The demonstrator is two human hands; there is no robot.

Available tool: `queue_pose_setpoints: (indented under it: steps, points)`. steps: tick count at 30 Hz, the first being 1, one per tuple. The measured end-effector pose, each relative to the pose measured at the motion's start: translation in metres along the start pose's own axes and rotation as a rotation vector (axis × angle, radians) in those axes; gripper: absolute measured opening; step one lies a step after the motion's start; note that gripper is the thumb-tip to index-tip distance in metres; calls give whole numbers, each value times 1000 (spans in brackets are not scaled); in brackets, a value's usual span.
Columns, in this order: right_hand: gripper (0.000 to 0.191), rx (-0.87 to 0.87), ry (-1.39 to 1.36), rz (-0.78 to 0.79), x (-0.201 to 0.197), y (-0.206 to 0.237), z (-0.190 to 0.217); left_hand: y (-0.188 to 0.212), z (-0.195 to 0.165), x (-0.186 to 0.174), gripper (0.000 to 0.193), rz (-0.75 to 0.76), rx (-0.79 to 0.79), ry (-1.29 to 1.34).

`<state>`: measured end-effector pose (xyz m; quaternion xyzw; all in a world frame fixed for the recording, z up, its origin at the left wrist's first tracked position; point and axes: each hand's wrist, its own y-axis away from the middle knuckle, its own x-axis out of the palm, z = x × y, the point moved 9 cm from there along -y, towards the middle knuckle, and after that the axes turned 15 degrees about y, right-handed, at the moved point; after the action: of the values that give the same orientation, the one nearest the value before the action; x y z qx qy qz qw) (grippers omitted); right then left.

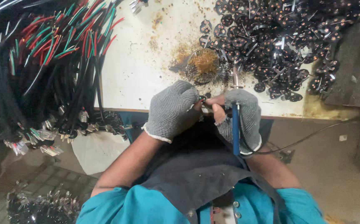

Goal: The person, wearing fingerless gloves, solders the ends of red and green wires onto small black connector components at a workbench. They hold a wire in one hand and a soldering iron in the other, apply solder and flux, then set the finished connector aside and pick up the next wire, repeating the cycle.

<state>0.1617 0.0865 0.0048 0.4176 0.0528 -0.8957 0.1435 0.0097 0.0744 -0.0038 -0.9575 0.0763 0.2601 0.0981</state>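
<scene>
My left hand (pixel 172 110), in a grey knit glove, pinches a small black connector part (pixel 202 99) at the near edge of the white table (pixel 138 66). My right hand (pixel 240 114), in a fingerless grey glove, grips a soldering iron with a blue handle (pixel 235 128). The iron's metal tip (pixel 235 76) points away from me toward a round tin of brown flux (pixel 203 64). Both hands meet over the small part, fingertips touching it.
A big heap of black round connector pieces (pixel 279 41) covers the table's far right. Bundles of black cables with red and green wire ends (pixel 51 62) hang at the left. The iron's black cord (pixel 304 139) trails right. A dark apron lies on my lap.
</scene>
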Motion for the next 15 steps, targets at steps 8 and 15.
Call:
queue_pose_setpoints:
  steps: [8, 15]
  points:
    - [16, -96, 16, -6, 5, -4, 4, -2, 2, -1, 15, 3, 8, 20]
    - [16, 13, -108, -70, -4, -1, -2, -3, 1, -3, 17, 4, 18, 50]
